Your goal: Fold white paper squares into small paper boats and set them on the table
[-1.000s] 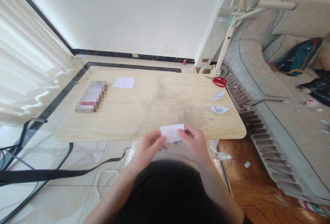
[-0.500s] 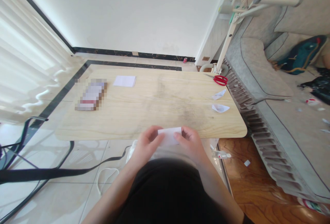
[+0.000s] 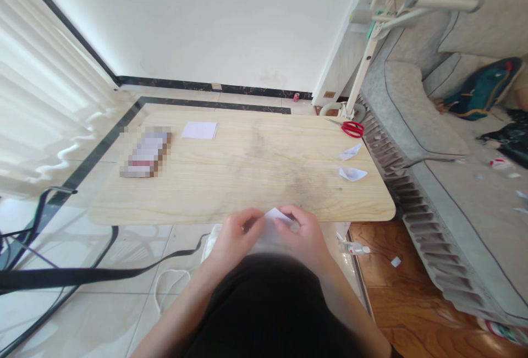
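Pinched narrowly in both grips, left hand [image 3: 233, 231] and right hand [image 3: 303, 234] closed on a small white folded paper sheet [image 3: 274, 219]. Held between them, long axis hand to hand, equally near both, at the pale wooden tabletop's [image 3: 247, 171] near edge. Lower part hidden behind fingers; folds hard to make out.

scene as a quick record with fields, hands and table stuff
left hand: pinches the small white paper sheet at its left side
right hand: pinches the same sheet at its right side
sheet position: at the near edge of the light wooden table
table right: red-handled scissors, two folded white paper pieces
table far left: flat white paper rectangle
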A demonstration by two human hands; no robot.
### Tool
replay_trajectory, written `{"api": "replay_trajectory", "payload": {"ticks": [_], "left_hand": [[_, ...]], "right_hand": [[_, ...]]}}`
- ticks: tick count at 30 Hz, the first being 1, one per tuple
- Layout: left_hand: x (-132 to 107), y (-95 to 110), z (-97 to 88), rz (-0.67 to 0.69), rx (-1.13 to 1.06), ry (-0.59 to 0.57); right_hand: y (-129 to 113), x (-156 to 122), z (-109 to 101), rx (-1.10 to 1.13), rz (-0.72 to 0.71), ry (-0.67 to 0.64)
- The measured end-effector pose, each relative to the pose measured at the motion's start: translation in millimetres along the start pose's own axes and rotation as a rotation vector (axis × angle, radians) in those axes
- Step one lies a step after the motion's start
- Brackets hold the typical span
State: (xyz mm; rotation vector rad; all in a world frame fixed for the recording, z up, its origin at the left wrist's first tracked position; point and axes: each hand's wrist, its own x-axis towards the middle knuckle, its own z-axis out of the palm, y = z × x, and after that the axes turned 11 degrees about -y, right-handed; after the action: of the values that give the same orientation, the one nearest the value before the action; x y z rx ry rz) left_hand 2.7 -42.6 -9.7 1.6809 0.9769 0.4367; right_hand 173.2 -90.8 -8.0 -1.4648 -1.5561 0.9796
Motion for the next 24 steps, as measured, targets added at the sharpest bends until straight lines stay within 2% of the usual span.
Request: {"api": "replay_trajectory", "payload": {"ticks": [3,9,14,18,21,24], "left_hand": [[0,-1,-0.1,-0.02,-0.015,0.001],[1,1,-0.3,-0.07,-0.095,-0.003],[4,4,2.3,-0.107,-0.294,0.008],[3,10,2.8,-0.127,-0.416,0.029],[1,13,3.0,-0.104,-0.503,0.046],[0,13,4.1,-0.048,-0.527,0.013]], "right_hand": [[1,0,2,-0.037,-0.06,0.035],[1,-1,3,-0.039,-0.091,0.062],[2,0,4,-0.091,-0.238,0.039],[5,0,8,-0.127,-0.299,-0.008],[8,-1,10,-0.153,-0.323,0.002],[11,-1,11,-0.161,-0.319,0.031]]}}
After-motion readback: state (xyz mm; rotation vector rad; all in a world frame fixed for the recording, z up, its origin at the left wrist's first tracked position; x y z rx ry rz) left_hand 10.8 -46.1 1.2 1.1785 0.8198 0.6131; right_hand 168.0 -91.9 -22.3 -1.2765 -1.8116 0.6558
